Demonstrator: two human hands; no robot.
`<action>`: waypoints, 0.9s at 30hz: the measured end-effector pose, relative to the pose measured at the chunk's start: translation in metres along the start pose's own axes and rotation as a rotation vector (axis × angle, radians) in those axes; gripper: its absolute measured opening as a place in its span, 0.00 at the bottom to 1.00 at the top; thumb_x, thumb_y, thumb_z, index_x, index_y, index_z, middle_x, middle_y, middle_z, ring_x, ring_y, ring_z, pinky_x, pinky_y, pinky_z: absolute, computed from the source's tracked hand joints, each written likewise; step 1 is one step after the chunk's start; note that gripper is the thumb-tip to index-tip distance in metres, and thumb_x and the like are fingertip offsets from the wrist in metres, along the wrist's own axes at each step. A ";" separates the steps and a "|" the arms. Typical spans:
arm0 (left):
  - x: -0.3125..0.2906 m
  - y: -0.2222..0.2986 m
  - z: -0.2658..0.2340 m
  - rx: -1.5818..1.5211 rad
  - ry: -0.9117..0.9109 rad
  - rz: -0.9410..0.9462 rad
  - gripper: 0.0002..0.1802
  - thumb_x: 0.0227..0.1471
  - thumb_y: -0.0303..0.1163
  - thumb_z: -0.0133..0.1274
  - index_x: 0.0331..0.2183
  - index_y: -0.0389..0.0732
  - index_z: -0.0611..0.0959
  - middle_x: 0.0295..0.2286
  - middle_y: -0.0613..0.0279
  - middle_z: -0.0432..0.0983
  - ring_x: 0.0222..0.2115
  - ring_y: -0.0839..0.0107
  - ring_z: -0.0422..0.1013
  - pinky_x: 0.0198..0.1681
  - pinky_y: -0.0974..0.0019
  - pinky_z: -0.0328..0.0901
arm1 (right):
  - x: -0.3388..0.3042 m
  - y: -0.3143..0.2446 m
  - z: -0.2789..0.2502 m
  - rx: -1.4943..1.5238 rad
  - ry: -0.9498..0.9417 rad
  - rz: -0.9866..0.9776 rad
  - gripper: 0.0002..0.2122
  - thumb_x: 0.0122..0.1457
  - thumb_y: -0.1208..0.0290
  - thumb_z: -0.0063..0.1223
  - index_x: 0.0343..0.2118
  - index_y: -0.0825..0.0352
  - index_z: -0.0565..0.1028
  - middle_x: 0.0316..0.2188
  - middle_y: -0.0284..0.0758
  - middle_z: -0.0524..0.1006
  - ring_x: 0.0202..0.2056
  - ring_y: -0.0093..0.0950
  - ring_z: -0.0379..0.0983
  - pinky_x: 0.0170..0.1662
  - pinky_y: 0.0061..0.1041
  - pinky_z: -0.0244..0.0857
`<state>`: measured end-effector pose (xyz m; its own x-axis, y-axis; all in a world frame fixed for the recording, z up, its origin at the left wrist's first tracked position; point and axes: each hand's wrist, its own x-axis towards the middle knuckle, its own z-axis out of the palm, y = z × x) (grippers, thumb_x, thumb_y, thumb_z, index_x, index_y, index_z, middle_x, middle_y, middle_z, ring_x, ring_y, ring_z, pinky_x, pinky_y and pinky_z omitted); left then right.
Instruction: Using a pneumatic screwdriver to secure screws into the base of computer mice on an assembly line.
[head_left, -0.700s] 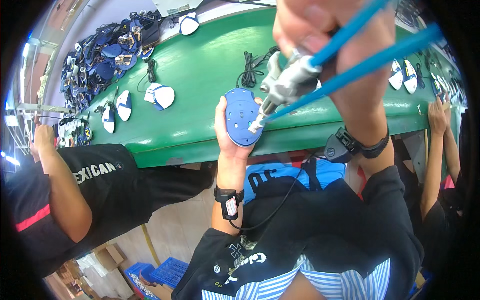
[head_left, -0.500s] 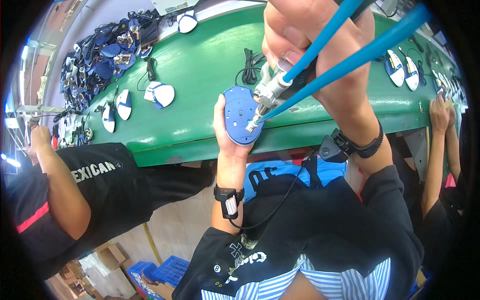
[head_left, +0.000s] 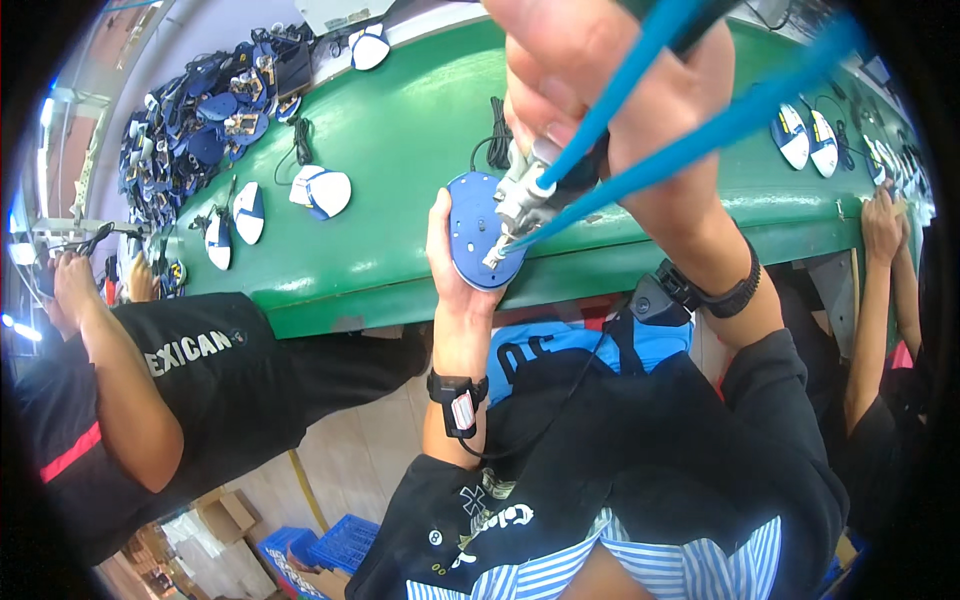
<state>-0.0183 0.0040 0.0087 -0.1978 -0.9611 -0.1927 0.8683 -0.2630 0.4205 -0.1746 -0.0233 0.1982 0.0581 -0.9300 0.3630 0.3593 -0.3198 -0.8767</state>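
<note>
My left hand (head_left: 452,275) is closed around a dark blue oval computer mouse base (head_left: 468,228). Its underside faces up, showing small holes and slots, and the thumb lies along its left edge. My right hand (head_left: 645,115), closed from above and to the right, grips a powered screwdriver (head_left: 527,200) with a grey metal head. Two bright blue hoses (head_left: 690,150) run from the tool to the upper right. Its tip meets the lower part of the mouse base, or is very near it. A black coiled cable (head_left: 497,145) leads up from the mouse.
On the green bench (head_left: 400,130) lie white-and-blue mice (head_left: 322,192) to the left and more mice (head_left: 790,137) to the right. A heap of blue mouse parts (head_left: 205,125) fills the far left. Co-workers' arms (head_left: 130,390) flank me; a blue crate (head_left: 345,540) stands below.
My right hand and the screwdriver have shifted slightly left, the tip a little lower on the mouse base. My left hand stays put. The left co-worker's hands have moved.
</note>
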 end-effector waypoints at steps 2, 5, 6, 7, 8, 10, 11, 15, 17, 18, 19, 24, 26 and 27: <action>-0.004 0.007 -0.011 -0.014 -0.009 0.038 0.25 0.64 0.49 0.41 0.46 0.37 0.77 0.41 0.53 0.78 0.42 0.59 0.76 0.47 0.55 0.71 | 0.001 -0.021 0.011 0.015 0.014 0.069 0.06 0.56 0.73 0.60 0.30 0.68 0.74 0.18 0.27 0.72 0.15 0.17 0.66 0.19 0.19 0.61; 0.005 0.000 -0.026 -0.110 0.020 0.009 0.31 0.62 0.49 0.39 0.50 0.29 0.73 0.43 0.40 0.73 0.41 0.48 0.68 0.46 0.50 0.68 | -0.009 -0.060 0.005 0.126 -0.044 0.138 0.07 0.56 0.72 0.60 0.30 0.67 0.74 0.18 0.27 0.72 0.16 0.18 0.66 0.19 0.20 0.61; 0.004 -0.001 -0.024 -0.109 0.023 0.011 0.31 0.62 0.49 0.39 0.50 0.29 0.73 0.43 0.40 0.73 0.41 0.48 0.68 0.46 0.50 0.68 | -0.008 -0.062 0.008 0.123 -0.058 0.156 0.07 0.56 0.71 0.60 0.30 0.67 0.74 0.18 0.27 0.72 0.16 0.18 0.66 0.19 0.20 0.61; 0.002 -0.002 -0.020 -0.083 0.017 0.004 0.28 0.63 0.49 0.40 0.48 0.33 0.75 0.43 0.46 0.75 0.43 0.53 0.71 0.48 0.52 0.69 | -0.008 -0.063 0.012 0.100 -0.056 0.182 0.07 0.56 0.71 0.60 0.30 0.67 0.74 0.18 0.27 0.72 0.16 0.18 0.66 0.20 0.20 0.61; 0.001 -0.003 -0.018 -0.057 0.010 -0.004 0.25 0.64 0.49 0.41 0.47 0.37 0.77 0.44 0.52 0.77 0.44 0.58 0.75 0.50 0.55 0.70 | -0.007 -0.064 0.017 0.070 -0.040 0.224 0.07 0.56 0.71 0.61 0.30 0.67 0.74 0.18 0.27 0.72 0.16 0.18 0.66 0.20 0.20 0.61; -0.001 -0.004 -0.013 -0.061 -0.105 0.054 0.25 0.64 0.48 0.41 0.47 0.37 0.77 0.45 0.51 0.77 0.45 0.58 0.75 0.52 0.55 0.69 | -0.001 -0.073 0.029 -0.002 -0.016 0.362 0.08 0.56 0.70 0.61 0.30 0.67 0.74 0.18 0.27 0.72 0.16 0.18 0.66 0.20 0.20 0.62; -0.001 -0.004 -0.009 -0.055 -0.038 0.047 0.25 0.64 0.48 0.41 0.48 0.37 0.76 0.45 0.51 0.77 0.46 0.58 0.75 0.52 0.55 0.69 | -0.004 -0.057 0.020 0.080 -0.100 0.228 0.08 0.55 0.69 0.61 0.30 0.67 0.74 0.19 0.27 0.73 0.17 0.18 0.67 0.22 0.20 0.62; -0.003 0.005 -0.019 -0.112 -0.038 0.009 0.26 0.63 0.49 0.41 0.49 0.36 0.75 0.46 0.50 0.76 0.46 0.58 0.75 0.52 0.55 0.69 | -0.017 -0.033 0.038 -0.023 0.035 0.184 0.08 0.55 0.68 0.61 0.31 0.67 0.76 0.22 0.28 0.74 0.23 0.19 0.70 0.28 0.21 0.65; 0.002 0.004 -0.007 -0.036 -0.023 0.014 0.28 0.64 0.50 0.40 0.50 0.36 0.74 0.46 0.49 0.76 0.46 0.57 0.75 0.51 0.54 0.70 | -0.013 -0.032 0.020 0.052 -0.076 0.195 0.08 0.55 0.68 0.61 0.32 0.67 0.76 0.22 0.28 0.74 0.24 0.19 0.70 0.29 0.21 0.65; 0.001 0.004 -0.008 -0.035 -0.022 0.013 0.28 0.64 0.50 0.40 0.50 0.36 0.74 0.46 0.49 0.76 0.46 0.57 0.75 0.51 0.54 0.70 | -0.011 -0.030 0.014 0.132 -0.191 0.207 0.08 0.55 0.68 0.61 0.32 0.67 0.76 0.23 0.28 0.74 0.25 0.19 0.70 0.30 0.21 0.65; 0.000 0.005 -0.010 -0.156 -0.127 -0.050 0.28 0.64 0.50 0.39 0.51 0.35 0.74 0.46 0.49 0.76 0.46 0.57 0.75 0.51 0.55 0.70 | -0.010 -0.022 0.014 0.133 -0.190 0.207 0.08 0.55 0.68 0.61 0.32 0.67 0.76 0.23 0.28 0.74 0.25 0.19 0.70 0.30 0.21 0.65; 0.000 0.006 -0.016 -0.299 -0.341 -0.111 0.30 0.64 0.51 0.37 0.54 0.35 0.71 0.48 0.49 0.75 0.47 0.57 0.74 0.51 0.55 0.70 | -0.007 -0.002 0.018 0.207 -0.216 0.016 0.06 0.55 0.72 0.61 0.30 0.67 0.76 0.24 0.28 0.75 0.25 0.18 0.70 0.31 0.21 0.65; 0.001 0.008 -0.008 -0.067 -0.114 -0.019 0.31 0.64 0.51 0.37 0.55 0.35 0.70 0.50 0.49 0.74 0.47 0.57 0.74 0.51 0.55 0.70 | -0.001 0.009 0.009 0.205 -0.300 -0.018 0.04 0.55 0.74 0.60 0.30 0.67 0.76 0.24 0.28 0.75 0.25 0.18 0.70 0.31 0.21 0.65; 0.001 0.007 0.001 -0.067 -0.115 -0.025 0.31 0.64 0.51 0.37 0.55 0.35 0.70 0.50 0.49 0.74 0.47 0.57 0.74 0.51 0.55 0.70 | 0.000 0.013 0.006 0.196 -0.376 -0.054 0.03 0.55 0.76 0.60 0.30 0.67 0.76 0.24 0.28 0.75 0.26 0.18 0.70 0.31 0.21 0.65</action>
<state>-0.0131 0.0010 0.0122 -0.2669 -0.9587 -0.0982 0.8901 -0.2843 0.3562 -0.1648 -0.0264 0.1890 0.3568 -0.7704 0.5284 0.5392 -0.2921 -0.7899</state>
